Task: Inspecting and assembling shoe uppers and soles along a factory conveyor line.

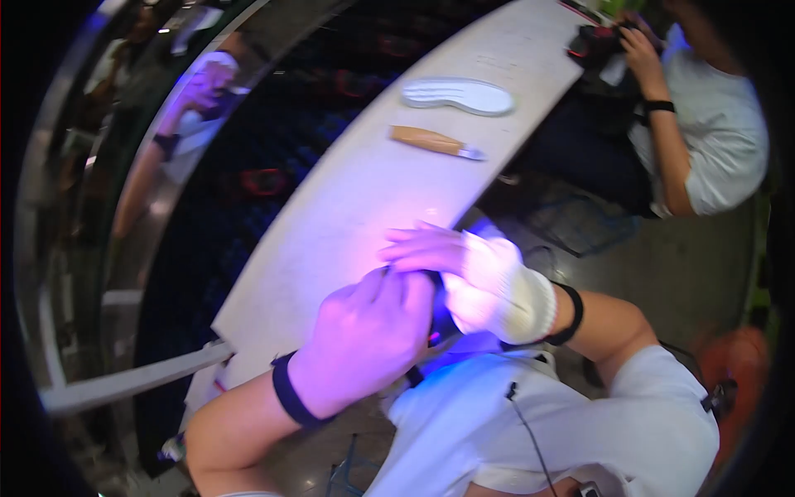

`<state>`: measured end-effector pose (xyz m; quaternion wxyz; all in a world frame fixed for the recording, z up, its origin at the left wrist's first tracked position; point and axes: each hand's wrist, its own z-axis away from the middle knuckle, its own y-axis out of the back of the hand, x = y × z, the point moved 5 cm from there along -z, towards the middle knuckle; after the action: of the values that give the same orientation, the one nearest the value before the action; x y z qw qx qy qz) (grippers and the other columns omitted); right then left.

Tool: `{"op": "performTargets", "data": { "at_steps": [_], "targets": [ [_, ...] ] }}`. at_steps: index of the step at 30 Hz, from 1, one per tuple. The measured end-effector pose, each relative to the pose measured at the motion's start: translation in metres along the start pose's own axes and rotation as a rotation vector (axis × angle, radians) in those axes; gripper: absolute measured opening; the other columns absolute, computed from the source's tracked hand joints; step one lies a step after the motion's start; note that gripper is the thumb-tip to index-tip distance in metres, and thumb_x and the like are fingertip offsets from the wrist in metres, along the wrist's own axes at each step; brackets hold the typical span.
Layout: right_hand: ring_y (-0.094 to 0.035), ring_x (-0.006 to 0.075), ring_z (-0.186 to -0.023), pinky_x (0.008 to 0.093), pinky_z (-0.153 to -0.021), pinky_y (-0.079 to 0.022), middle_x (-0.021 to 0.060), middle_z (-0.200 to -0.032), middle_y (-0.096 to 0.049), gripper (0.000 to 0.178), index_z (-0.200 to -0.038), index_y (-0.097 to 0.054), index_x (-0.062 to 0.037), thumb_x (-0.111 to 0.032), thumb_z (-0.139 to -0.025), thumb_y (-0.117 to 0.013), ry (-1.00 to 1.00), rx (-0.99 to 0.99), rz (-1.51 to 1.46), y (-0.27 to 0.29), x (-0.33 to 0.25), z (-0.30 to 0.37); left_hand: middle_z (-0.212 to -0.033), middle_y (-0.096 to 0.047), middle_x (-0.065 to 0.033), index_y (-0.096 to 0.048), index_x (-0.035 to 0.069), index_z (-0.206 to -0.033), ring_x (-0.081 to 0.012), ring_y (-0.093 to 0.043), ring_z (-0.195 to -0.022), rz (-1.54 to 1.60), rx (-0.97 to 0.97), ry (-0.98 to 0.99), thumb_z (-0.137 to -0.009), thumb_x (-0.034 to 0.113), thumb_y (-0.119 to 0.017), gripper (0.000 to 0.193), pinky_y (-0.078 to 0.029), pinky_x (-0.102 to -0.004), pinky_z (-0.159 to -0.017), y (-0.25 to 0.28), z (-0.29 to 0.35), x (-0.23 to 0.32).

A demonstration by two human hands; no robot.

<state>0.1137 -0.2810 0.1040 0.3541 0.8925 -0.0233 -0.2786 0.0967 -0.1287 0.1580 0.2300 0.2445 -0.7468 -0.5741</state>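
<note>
Both my hands meet in purple light over the near end of the pale table, close to my body. My left hand [364,331] is closed with its back toward me, against a dark object [440,311] mostly hidden between the hands; its kind does not show. My right hand [472,269], in a white fingerless glove, reaches over the top of this object with its fingers stretched out to the left. Farther up the table lie a white shoe sole [458,96] and a wooden-handled tool [426,139] with a pale, brush-like tip.
The long pale table [306,224] runs away to the upper right. Along its left side is a dark belt-like area [240,215] with blurred red-edged items. Another person [704,132] works at the far right, holding a dark and red object [592,43]. A pale bar [141,379] stands at left.
</note>
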Motion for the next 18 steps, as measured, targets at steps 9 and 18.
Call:
{"op": "performTargets", "data": {
  "at_steps": [9, 18],
  "targets": [
    [-0.064, 0.0510, -0.128, 0.0590, -0.114, -0.048, 0.0352, -0.136, -0.065, 0.097, -0.147, -0.051, 0.0130, -0.051, -0.082, -0.084, -0.215, 0.001, 0.145, -0.083, -0.022, 0.022, -0.155, -0.051, -0.0190, -0.058, 0.008, -0.139, -0.0273, -0.051, -0.143, 0.963, 0.435, 0.900, -0.083, 0.016, -0.095, 0.067, -0.042, -0.0401, -0.120, -0.051, 0.128, 0.002],
    [-0.068, 0.0465, -0.112, 0.0536, -0.099, -0.052, 0.0302, -0.113, -0.071, 0.059, -0.126, -0.069, 0.0052, -0.042, -0.091, -0.076, -0.522, 0.098, 0.148, -0.055, 0.104, 0.018, -0.120, -0.066, -0.0098, -0.068, 0.009, -0.107, -0.0240, -0.064, -0.117, 0.421, 0.726, 0.850, -0.068, 0.010, -0.094, 0.046, -0.050, -0.0396, -0.105, 0.116, 0.152, -0.032]
  ]
}}
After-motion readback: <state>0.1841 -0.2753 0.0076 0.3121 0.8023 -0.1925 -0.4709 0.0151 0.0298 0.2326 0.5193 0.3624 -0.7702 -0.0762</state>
